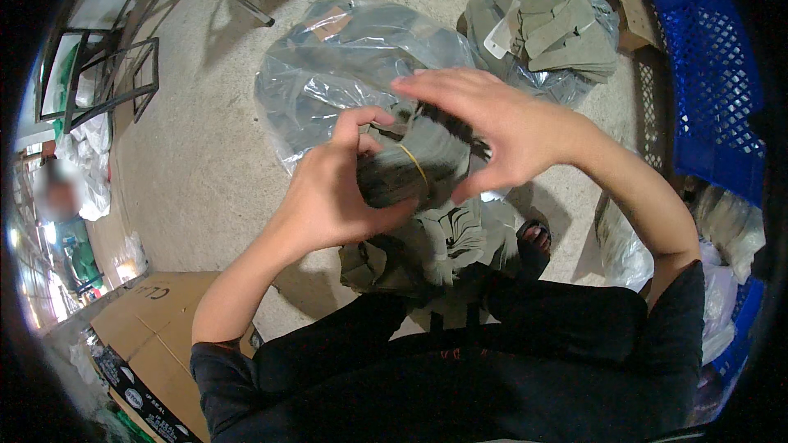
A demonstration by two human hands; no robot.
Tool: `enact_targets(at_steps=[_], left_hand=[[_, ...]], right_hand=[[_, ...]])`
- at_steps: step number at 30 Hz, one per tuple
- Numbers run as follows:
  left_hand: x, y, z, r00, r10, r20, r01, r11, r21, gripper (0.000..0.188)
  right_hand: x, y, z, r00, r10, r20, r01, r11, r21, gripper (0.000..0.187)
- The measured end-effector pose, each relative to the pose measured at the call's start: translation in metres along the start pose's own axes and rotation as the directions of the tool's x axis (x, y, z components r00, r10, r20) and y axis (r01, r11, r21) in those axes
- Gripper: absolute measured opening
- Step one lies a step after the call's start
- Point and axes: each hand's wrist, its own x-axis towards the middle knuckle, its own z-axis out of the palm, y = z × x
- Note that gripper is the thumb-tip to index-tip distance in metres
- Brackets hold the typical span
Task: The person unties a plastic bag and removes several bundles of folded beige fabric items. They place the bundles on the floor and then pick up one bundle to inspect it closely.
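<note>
In front of me is a thick bundle of grey-green cut pieces, with a thin yellow rubber band across it. My left hand is closed around its left side, fingers over the far edge and thumb along the near edge. From the right, my right hand curves round the bundle, fingers at the far end and thumb near its right side. Just below, closer to my lap, more stacked grey-green pieces stand fanned at their edges. Whether the pieces are cloth or another sheet material I cannot tell.
Beyond my hands a large clear plastic bag lies on the concrete floor. Another bag at the far right has loose grey-green pieces on it. Blue crates line the right; a cardboard box and metal frame are left.
</note>
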Motion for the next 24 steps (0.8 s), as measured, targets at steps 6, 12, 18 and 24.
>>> enact_targets(at_steps=[6,12,18,24], left_hand=[[0.004,-0.011,0.003,0.984,0.177,-0.017,-0.177,0.983,-0.053,0.068],[0.016,-0.065,0.009,0.970,-0.047,0.239,0.080,0.989,-0.128,0.037],[0.018,-0.111,0.010,0.992,0.092,0.088,-0.116,0.942,0.316,0.044],[0.019,-0.123,0.000,0.996,0.087,0.000,-0.062,0.706,0.706,0.070]], right_hand=[[0.011,-0.016,0.000,0.969,0.080,0.235,-0.087,0.996,0.021,0.067],[-0.002,-0.022,-0.029,0.815,0.296,0.498,-0.181,0.947,-0.266,0.049],[-0.027,0.009,0.027,0.474,0.410,0.779,-0.409,0.886,-0.217,0.046],[-0.012,0.047,0.095,0.819,0.172,0.547,-0.322,0.927,0.191,0.027]])
